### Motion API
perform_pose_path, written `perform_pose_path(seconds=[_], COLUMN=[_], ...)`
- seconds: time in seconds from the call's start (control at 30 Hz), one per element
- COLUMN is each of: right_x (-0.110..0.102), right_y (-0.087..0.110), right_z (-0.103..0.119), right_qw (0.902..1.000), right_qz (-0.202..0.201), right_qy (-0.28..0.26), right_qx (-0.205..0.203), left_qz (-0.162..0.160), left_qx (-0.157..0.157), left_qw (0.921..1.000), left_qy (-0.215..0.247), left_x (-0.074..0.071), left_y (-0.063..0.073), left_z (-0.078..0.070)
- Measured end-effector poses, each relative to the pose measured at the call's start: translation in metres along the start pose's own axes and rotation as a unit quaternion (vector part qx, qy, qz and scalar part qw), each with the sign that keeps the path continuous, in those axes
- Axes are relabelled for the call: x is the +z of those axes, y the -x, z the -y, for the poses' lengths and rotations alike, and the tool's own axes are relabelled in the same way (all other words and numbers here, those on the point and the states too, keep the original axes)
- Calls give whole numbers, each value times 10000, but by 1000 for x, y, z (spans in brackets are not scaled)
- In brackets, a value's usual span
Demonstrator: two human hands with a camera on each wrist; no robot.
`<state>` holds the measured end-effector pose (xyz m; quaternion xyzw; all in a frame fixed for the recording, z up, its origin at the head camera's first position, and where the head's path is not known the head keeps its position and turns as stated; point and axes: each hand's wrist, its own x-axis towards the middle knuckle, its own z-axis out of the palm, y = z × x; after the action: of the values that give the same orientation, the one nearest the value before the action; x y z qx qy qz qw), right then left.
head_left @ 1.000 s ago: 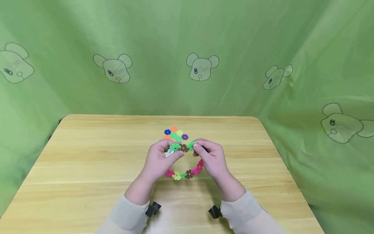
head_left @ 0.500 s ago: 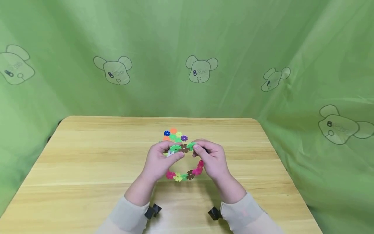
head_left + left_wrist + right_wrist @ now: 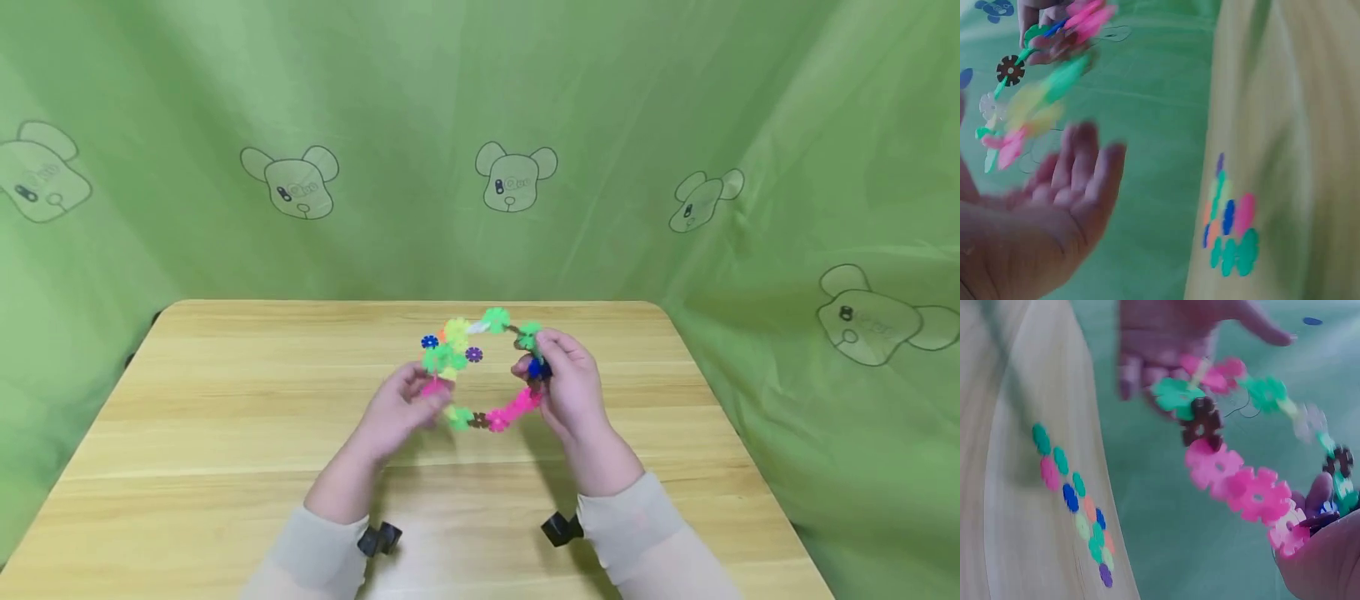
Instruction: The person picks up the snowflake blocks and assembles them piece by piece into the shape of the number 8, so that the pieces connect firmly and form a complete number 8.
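A ring of interlocking snowflake discs [image 3: 517,407], in pink, green, brown, yellow, white and blue, is held up above the table. My right hand [image 3: 579,392] pinches its right side by the dark blue and green discs. In the right wrist view, the pink snowflake discs [image 3: 1257,495] run down to that hand's fingertips. On the ring's left side, my left hand [image 3: 399,412] is close to a pink disc, blurred by movement. Its fingers [image 3: 1107,172] are spread loosely in the left wrist view, with the thumb away from them, while the ring passes just beyond.
Several loose discs lie on the wooden table [image 3: 225,400] behind the ring, among them a blue disc [image 3: 429,342] and a purple disc [image 3: 474,355]. The ring overlaps part of this group. A green curtain [image 3: 405,83] surrounds the table.
The left hand has let go of the green and brown discs and moved down and left along the ring. The right hand has shifted slightly right, and the ring has tilted up into fuller view.
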<state>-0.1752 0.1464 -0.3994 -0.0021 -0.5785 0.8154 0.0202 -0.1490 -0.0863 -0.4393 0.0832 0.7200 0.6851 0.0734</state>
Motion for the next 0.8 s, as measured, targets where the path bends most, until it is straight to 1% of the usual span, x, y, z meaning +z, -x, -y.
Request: perform_pose_path(seconds=[0.07,0.1,0.17,0.23,0.33,0.4,0.47,0.53,0.6,0.63,0.73,0.8], right_x=[1,1,2,2,-3,-8,-14,-18,-20,-20,-16,-14], right_y=[-2,-3,-3,-2,-1,1,2,3,4,5,7,7], right_z=[1,1,0,-1,-3,-5,-8,-13,-18,-21,-28,-31], right_qw=[9994,9989,9988,9995,9978,9933,9888,9883,9905,9918,9935,9928], right_qz=[-97,-103,-25,113,465,689,887,937,912,872,744,748], right_qy=[-322,-420,-470,-309,282,755,1028,1040,839,708,451,357], right_qx=[125,163,131,-23,-367,-543,-622,-598,-591,-603,-740,-863], left_qz=[448,608,750,732,542,349,140,-47,-277,-399,-857,-1064], left_qx=[-157,-154,-103,-50,-49,-34,87,233,313,298,-27,-354], left_qw=[9988,9979,9966,9961,9965,9967,9963,9945,9914,9899,9827,9758], left_qy=[112,167,327,498,627,729,845,1019,1237,1331,1642,1878], left_x=[4,6,11,14,15,14,13,13,17,19,27,30], left_y=[2,2,2,1,1,1,1,0,-1,-1,-3,-4], left_z=[7,9,12,13,14,15,15,16,18,18,21,23])
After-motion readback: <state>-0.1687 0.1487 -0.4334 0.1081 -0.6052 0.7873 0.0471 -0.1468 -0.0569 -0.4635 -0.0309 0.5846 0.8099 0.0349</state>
